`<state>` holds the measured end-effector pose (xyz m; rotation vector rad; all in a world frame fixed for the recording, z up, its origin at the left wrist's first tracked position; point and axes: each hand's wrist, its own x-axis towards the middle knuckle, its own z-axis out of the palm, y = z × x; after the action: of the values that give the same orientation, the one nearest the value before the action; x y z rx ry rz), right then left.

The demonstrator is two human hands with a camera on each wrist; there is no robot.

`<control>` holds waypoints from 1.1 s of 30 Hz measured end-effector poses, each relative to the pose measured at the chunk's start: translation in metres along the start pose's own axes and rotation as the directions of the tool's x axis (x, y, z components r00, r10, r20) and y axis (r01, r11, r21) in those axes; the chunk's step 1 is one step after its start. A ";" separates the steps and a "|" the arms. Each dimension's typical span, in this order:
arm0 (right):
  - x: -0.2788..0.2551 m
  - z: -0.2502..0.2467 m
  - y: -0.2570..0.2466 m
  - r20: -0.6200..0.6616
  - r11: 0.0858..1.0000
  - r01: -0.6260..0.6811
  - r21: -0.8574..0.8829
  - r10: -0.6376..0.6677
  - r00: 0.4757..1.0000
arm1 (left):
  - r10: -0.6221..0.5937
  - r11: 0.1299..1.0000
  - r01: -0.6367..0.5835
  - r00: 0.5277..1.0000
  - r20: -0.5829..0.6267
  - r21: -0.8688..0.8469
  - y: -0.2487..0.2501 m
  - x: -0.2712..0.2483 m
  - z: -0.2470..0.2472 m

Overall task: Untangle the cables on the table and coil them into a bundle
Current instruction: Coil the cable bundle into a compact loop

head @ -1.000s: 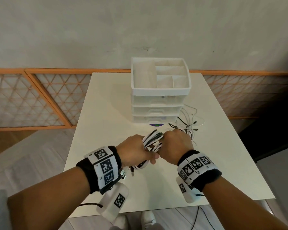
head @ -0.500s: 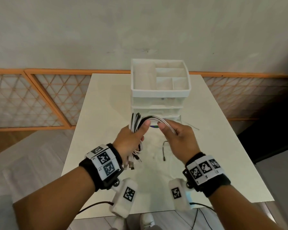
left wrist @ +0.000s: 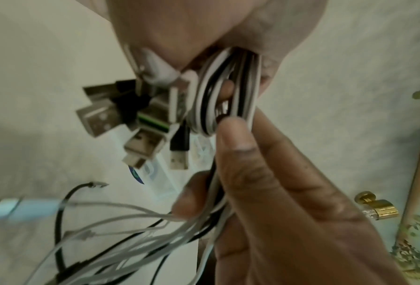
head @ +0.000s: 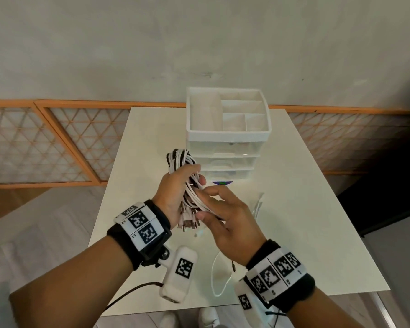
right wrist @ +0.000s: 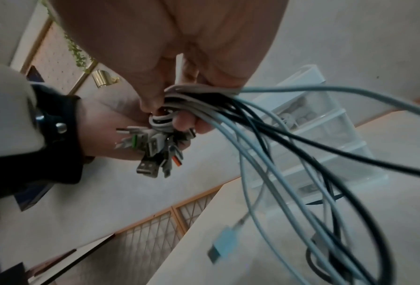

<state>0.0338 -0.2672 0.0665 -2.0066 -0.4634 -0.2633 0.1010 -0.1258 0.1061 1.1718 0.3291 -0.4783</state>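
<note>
The left hand [head: 173,195] has its fingers [head: 200,179] curled tight round a coiled bundle of white and black cables [head: 180,159], held upright above the bench [head: 305,209], with USB plugs [head: 187,223] hanging below the palm. The right hand [head: 227,218] pinches the loose strands [right wrist: 265,123] just beside the coil between thumb and fingers [left wrist: 231,138]. These strands trail down toward the bench. Behind stands a white drawer organiser [head: 227,136].

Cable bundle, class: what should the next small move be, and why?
Probably the right hand wraps another turn round the cable bundle gripped by the left hand: loose strands hang uncoiled below, with plugs already gathered.
</note>
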 end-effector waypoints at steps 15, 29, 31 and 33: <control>0.017 -0.012 0.000 -0.051 0.975 -0.219 0.049 0.221 0.974 | 0.292 0.950 -0.294 0.956 0.032 0.108 0.012 -0.006 0.001; 0.020 -0.046 0.029 0.099 0.708 -0.345 -0.616 0.505 0.857 | 0.413 0.904 -0.427 0.885 0.214 0.021 0.027 -0.006 0.000; 0.029 -0.041 0.012 0.157 0.838 -0.238 -0.490 0.354 0.922 | 0.433 0.883 -0.464 0.863 0.260 0.071 0.026 -0.008 0.007; 0.037 -0.031 0.003 0.178 0.902 -0.216 -0.373 0.298 0.938 | 0.423 0.883 -0.463 0.856 0.298 0.076 0.026 -0.011 0.016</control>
<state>0.0688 -0.2879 0.0925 -2.4352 -0.3010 0.0628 0.1052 -0.1308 0.1378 1.2593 -0.2237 -0.2507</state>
